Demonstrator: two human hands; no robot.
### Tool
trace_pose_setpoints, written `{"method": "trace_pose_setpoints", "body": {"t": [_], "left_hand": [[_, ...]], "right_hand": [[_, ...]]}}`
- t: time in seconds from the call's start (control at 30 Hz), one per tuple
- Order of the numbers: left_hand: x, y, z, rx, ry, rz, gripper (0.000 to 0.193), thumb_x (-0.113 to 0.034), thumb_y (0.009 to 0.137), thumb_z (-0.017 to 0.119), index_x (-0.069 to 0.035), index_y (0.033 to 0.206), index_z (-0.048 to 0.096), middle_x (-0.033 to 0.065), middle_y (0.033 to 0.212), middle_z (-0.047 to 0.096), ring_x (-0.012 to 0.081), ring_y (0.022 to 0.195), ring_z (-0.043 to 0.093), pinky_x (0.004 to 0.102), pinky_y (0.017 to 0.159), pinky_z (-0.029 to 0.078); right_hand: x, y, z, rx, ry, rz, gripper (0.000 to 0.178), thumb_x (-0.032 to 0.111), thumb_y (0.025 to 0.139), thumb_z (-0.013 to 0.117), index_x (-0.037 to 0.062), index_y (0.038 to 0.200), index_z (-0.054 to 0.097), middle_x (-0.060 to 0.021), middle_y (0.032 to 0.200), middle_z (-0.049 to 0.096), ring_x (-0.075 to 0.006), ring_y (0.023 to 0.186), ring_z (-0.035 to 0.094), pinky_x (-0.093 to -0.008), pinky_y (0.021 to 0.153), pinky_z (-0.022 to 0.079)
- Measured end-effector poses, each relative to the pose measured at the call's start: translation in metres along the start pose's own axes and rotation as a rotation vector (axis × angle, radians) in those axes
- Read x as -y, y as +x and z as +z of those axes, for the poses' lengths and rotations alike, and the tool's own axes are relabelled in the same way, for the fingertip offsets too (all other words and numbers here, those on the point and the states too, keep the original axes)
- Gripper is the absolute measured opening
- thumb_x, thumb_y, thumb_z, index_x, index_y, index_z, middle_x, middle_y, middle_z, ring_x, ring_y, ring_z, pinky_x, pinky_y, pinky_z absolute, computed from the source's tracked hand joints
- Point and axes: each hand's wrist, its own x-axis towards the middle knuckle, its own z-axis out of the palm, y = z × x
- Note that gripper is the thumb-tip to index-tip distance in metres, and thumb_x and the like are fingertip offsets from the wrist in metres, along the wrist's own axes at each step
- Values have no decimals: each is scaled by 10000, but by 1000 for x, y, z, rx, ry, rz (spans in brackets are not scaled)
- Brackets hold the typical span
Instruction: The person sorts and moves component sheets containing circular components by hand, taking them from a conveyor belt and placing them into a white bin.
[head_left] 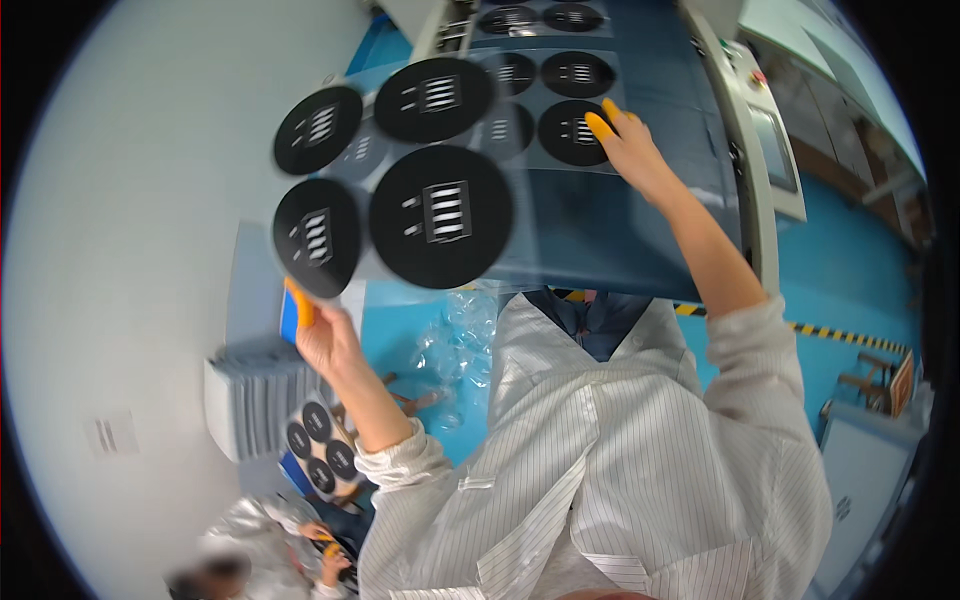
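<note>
My left hand [328, 338], with orange finger covers, pinches the near left corner of a clear film sheet bearing large black discs [441, 216] with white bar markings. This sheet is raised and slightly curved, partly covering a second film sheet. My right hand [632, 150], also with orange finger covers, rests its outstretched fingertips on a black disc [572, 132] of that second sheet, which lies on a dark blue conveyor belt [640, 225]. Farther along the belt lies another sheet with black discs [572, 17].
A machine side rail [755, 215] and control panel [770, 140] stand at the right. Crumpled clear plastic [455, 345] lies on the blue floor. At lower left are a grey stack [265, 400], more disc sheets [322, 448] and a seated co-worker [265, 545].
</note>
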Motion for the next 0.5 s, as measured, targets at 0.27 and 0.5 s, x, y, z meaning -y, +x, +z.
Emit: {"method": "trace_pose_setpoints", "body": {"t": [0.27,0.5], "left_hand": [[69,4,11,-50,405,108,274,-105,868,477,9,1116,469,137,1032,555,213,873,571,321,775,498],[79,0,12,77,769,-3,229,-85,870,472,2,1081,489,95,991,558,170,833,570,282,731,493]], "right_hand": [[45,-75,-12,33,1201,163,346,176,893,429,-49,1156,442,-172,1172,487,-240,1102,471,-338,958,352],[11,-76,-37,41,1352,271,416,156,910,339,-33,1279,309,-151,1259,426,-225,1141,445,-350,993,333]]}}
